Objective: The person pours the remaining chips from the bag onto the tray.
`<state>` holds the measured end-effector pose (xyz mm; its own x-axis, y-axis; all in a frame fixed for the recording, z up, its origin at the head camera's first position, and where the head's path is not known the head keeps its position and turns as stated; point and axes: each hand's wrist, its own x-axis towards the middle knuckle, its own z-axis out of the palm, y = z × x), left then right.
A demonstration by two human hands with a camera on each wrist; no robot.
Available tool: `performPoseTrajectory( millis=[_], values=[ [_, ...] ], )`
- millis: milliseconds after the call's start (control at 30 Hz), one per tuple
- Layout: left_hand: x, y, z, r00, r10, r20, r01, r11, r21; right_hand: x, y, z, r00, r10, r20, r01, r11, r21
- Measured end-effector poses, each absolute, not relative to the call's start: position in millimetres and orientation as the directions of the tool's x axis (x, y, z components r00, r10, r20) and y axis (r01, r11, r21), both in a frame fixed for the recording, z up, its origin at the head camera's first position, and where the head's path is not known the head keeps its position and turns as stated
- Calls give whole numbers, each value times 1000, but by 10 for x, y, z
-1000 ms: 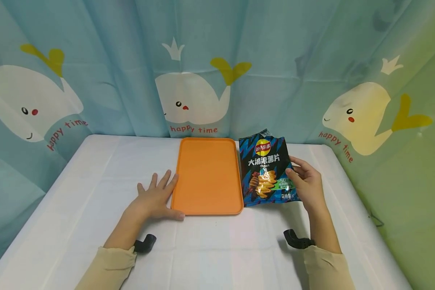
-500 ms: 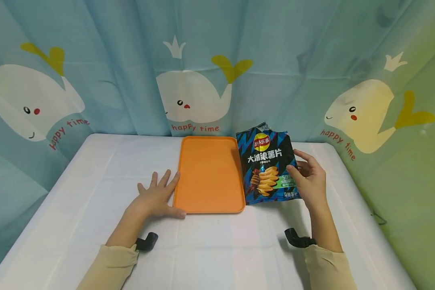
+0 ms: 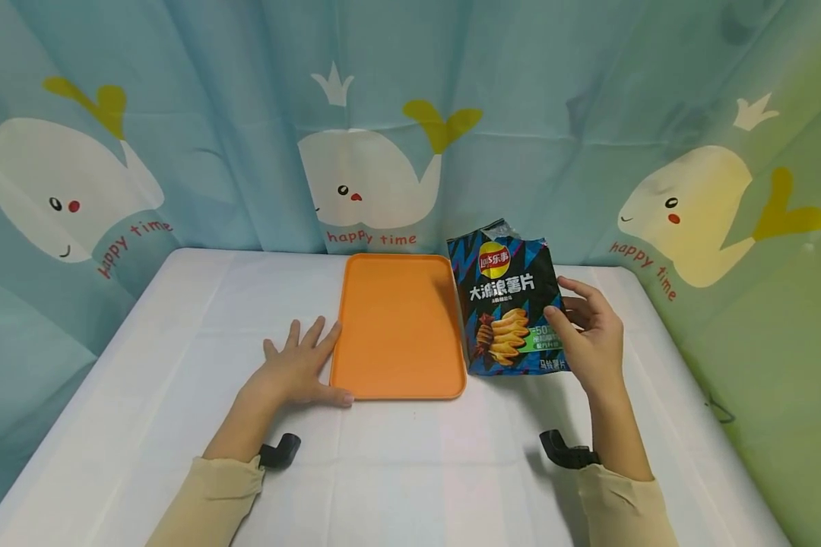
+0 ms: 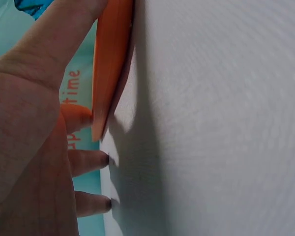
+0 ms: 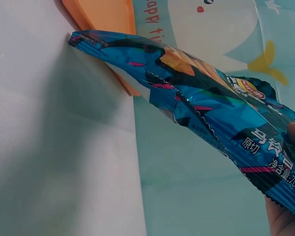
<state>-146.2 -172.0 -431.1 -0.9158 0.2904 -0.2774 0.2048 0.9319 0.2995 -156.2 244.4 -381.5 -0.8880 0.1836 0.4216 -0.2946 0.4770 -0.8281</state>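
A blue and black potato chip bag (image 3: 506, 308) with its printed front facing up is gripped at the right edge by my right hand (image 3: 594, 338), thumb on the front and fingers behind. The bag's top edge looks torn. In the right wrist view the chip bag (image 5: 201, 113) slants above the table, its lower side off the cloth. An orange tray (image 3: 400, 327) lies flat just left of it. My left hand (image 3: 290, 372) spreads its fingers at the tray's left side, the thumb by the near left corner. The left wrist view has fingers beside the tray's rim (image 4: 108, 73).
A white cloth covers the table (image 3: 397, 471). Behind it hangs a blue-green curtain (image 3: 246, 152) with printed whales, close to the table's back edge. Black curved mounts (image 3: 280, 451) sit on both wrists.
My right hand has raised the chip bag slightly and moved it a little away from me. The left hand stays at the tray. The whole head view has shifted slightly.
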Motion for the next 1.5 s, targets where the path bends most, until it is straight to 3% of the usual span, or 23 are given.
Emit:
performPoseTrajectory(
  millis=[400, 600, 900, 1500],
  values=[
    [-1465, -1674, -4309, -921, 271, -280, 180, 933, 311, -1566, 2388, -3689, -856, 79, 511, -401, 524, -752],
    [-1458, -1666, -4314, -920, 265, -290, 172, 935, 309, -1604, 2344, -3627, -856, -17, 516, -444, 536, -718],
    [-1468, -1675, -4343, -916, 280, -286, 186, 931, 314, -1665, 2298, -3460, -800, -196, 567, -561, 580, -591],
    [-1498, -1713, -4334, -915, 285, -284, 189, 928, 321, -1856, 2127, -3198, -716, -461, 523, -679, 633, -371]
  ],
)
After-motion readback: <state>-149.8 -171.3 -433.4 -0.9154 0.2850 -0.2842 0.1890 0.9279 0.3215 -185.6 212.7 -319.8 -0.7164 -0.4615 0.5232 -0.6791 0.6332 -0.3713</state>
